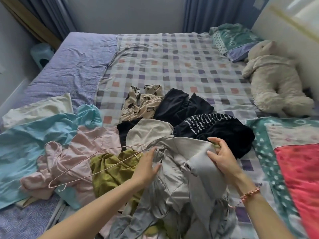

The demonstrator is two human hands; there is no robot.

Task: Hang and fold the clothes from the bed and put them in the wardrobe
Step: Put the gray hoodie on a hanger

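One plush toy (276, 80) far right; one pillow (233, 40) beyond it; one stool (41, 54) far left; two wire hangers (96, 165) near left; roughly nine garments (146, 133) heaped near, their overlap blurring the count, one grey garment (181, 169) among them.

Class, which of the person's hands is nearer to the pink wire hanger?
Left. The left hand rests on the grey garment beside the pink wire hanger; the right hand grips that garment farther right.

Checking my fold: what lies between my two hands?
In the head view, only bunched cloth of the grey garment lies between the left hand, which rests on it, and the right hand, which grips its edge.
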